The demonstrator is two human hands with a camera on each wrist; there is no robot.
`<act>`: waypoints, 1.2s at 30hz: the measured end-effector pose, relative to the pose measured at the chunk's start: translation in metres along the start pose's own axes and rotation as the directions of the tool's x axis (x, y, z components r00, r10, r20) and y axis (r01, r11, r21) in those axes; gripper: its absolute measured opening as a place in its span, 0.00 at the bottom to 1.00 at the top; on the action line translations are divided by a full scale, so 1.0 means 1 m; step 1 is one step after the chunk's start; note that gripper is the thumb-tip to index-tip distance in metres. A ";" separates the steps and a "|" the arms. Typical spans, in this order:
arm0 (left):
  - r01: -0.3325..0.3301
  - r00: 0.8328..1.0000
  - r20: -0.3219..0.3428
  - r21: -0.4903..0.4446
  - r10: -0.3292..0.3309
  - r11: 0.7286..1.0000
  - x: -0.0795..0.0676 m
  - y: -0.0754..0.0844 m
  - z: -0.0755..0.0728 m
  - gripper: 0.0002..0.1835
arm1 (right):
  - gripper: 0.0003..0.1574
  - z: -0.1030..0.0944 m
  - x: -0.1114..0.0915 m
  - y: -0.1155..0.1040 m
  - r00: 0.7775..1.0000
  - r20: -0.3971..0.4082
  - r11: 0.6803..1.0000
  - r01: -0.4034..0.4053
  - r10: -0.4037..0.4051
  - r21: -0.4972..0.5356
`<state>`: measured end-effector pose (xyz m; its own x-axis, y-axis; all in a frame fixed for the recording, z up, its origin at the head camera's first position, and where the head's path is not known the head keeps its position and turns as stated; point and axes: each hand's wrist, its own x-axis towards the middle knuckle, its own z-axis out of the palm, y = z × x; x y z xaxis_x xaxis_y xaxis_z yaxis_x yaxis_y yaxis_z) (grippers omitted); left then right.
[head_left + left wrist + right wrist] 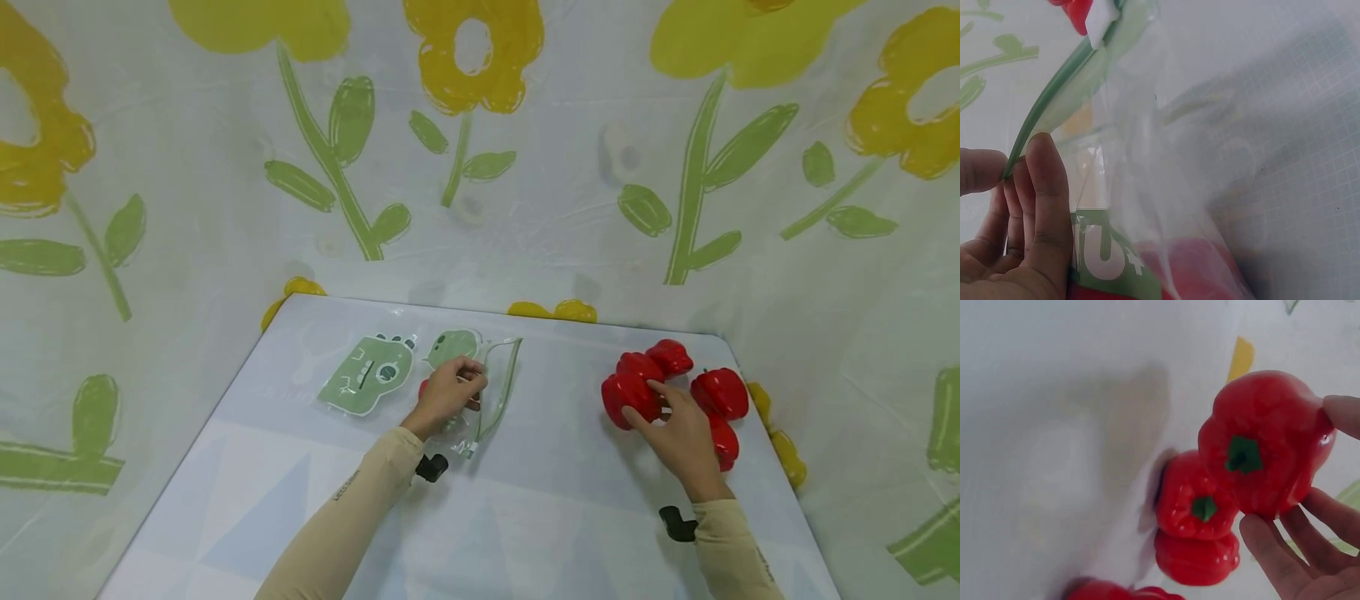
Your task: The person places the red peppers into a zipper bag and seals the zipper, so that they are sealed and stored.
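Observation:
My left hand (448,393) pinches the green zip edge (1054,87) of a clear plastic zip bag between thumb and fingers, and the bag's mouth gapes. A green character is printed on the bag. Something red (1200,265) shows through its film in the left wrist view. My right hand (684,435) holds a glossy red bell pepper (1266,440) with a green stem, thumb on one side and fingers on the other. In the right wrist view the pepper appears above two more bell peppers (1197,500) that lie on the table.
Several other red bell peppers (720,393) lie around my right hand near the table's right edge. Left of the bag, a large green monster print (369,375) lies under clear film. A flower-printed curtain (540,208) surrounds the pale table (525,517).

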<state>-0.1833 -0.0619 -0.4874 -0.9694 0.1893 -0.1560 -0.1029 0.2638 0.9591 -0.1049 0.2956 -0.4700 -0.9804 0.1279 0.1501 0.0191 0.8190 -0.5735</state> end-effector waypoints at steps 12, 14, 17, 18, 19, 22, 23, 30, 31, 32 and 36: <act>-0.007 1.000 -0.002 -0.018 0.007 1.000 0.001 -0.001 -0.001 0.15 | 0.52 0.012 0.003 -0.018 0.998 0.036 0.986 -0.062 0.057 0.154; -0.009 1.000 0.001 -0.022 0.009 1.000 0.001 -0.001 -0.001 0.15 | 0.52 0.016 0.003 -0.020 0.997 0.050 0.985 -0.065 0.058 0.162; -0.008 1.000 0.003 -0.021 0.009 1.000 0.001 0.000 -0.001 0.15 | 0.52 0.024 0.002 -0.023 0.996 0.069 0.979 -0.072 0.060 0.190; -0.007 1.000 0.002 -0.020 0.008 1.000 0.001 0.000 -0.001 0.14 | 0.52 0.026 0.002 -0.025 0.995 0.074 0.977 -0.073 0.060 0.200; -0.006 1.000 0.002 -0.020 0.007 1.000 0.000 0.000 -0.001 0.14 | 0.52 0.029 0.002 -0.026 0.995 0.077 0.975 -0.074 0.059 0.210; -0.004 1.000 0.000 -0.018 0.004 1.000 0.000 0.000 -0.002 0.14 | 0.52 0.035 0.002 -0.031 0.995 0.082 0.968 -0.074 0.056 0.241; -0.004 1.000 0.000 -0.021 0.004 1.000 -0.001 0.000 -0.002 0.14 | 0.52 0.037 0.002 -0.033 0.995 0.085 0.965 -0.078 0.059 0.249; 0.000 1.000 0.007 -0.029 0.000 1.000 -0.001 0.002 -0.001 0.15 | 0.52 0.046 0.002 -0.041 0.990 0.099 0.951 -0.127 0.103 0.282; 0.003 1.000 0.007 -0.026 -0.003 1.000 -0.001 0.002 -0.001 0.15 | 0.52 0.047 0.003 -0.041 0.989 0.100 0.949 -0.132 0.107 0.286; 0.005 1.000 0.007 -0.025 -0.005 1.000 -0.001 0.002 -0.001 0.15 | 0.52 0.048 0.003 -0.042 0.989 0.101 0.947 -0.136 0.111 0.291; 0.012 1.000 0.006 -0.021 -0.012 1.000 -0.002 0.003 0.000 0.15 | 0.53 0.054 0.004 -0.045 0.985 0.120 0.934 -0.157 0.125 0.320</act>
<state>-0.1820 -0.0615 -0.4839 -0.9668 0.1914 -0.1692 -0.1196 0.2462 0.9618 -0.1201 0.2288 -0.4867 -0.9867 0.1612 -0.0201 0.1091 0.5661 -0.8171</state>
